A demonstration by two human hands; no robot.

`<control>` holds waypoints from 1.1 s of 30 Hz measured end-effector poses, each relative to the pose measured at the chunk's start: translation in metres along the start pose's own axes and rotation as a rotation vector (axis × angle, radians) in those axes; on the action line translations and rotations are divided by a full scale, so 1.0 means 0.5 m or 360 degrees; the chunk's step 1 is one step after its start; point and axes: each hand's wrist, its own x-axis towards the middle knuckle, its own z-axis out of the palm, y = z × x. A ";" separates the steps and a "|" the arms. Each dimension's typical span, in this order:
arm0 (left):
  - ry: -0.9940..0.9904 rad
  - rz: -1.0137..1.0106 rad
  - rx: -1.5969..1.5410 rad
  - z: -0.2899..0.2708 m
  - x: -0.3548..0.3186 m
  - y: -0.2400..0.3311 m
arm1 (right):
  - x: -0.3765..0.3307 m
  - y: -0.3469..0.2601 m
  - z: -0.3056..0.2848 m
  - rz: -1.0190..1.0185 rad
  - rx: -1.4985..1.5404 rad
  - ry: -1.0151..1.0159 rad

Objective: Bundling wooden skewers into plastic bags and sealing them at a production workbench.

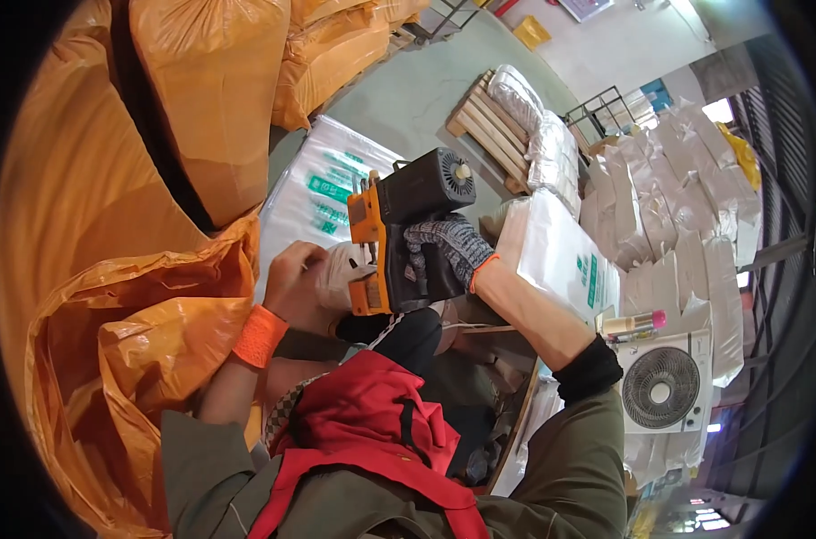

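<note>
Olive-green short sleeves (579, 431) and a bright red cloth apron (363, 413) lie nearest the camera, worn by the person whose arms reach forward. A woven orange band (261, 336) circles the left wrist, and a black cuff (589, 370) rings the right forearm.

Beyond the apron, the right hand (453, 247), in a speckled grey knitted glove, is clenched around the handle of a boxy black and orange handheld machine (392, 247), held up in front of the body. The bare left hand (293, 272) has its fingers curled just beside a pale, rounded white bundle (338, 277) left of the machine; whether it grips that bundle cannot be told.

To the left, a crumpled orange plastic sack (165, 359) gapes open. Past the hands lies a flat, clear-wrapped white stack with green print (305, 193); a similar white block (565, 256) is on the right, near a white square fan with a round grille (661, 386).

Farther off, bulging orange sacks (210, 99) stand at left, a slatted wooden pallet (491, 130) bears white wrapped bundles (552, 153), and white sacks (687, 193) are piled at right.
</note>
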 end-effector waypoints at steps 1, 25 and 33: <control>0.0011 0.0005 0.0000 0.001 -0.008 -0.027 | -0.012 -0.007 0.008 0.0056 0.0095 -0.0050; -0.0400 -0.0873 -0.0939 0.143 0.031 -0.097 | 0.019 0.263 -0.386 -0.1286 -0.1408 0.1118; -0.0721 -0.1575 -0.0283 0.098 0.020 -0.054 | 0.143 0.750 -0.544 -0.0405 -0.0453 0.0959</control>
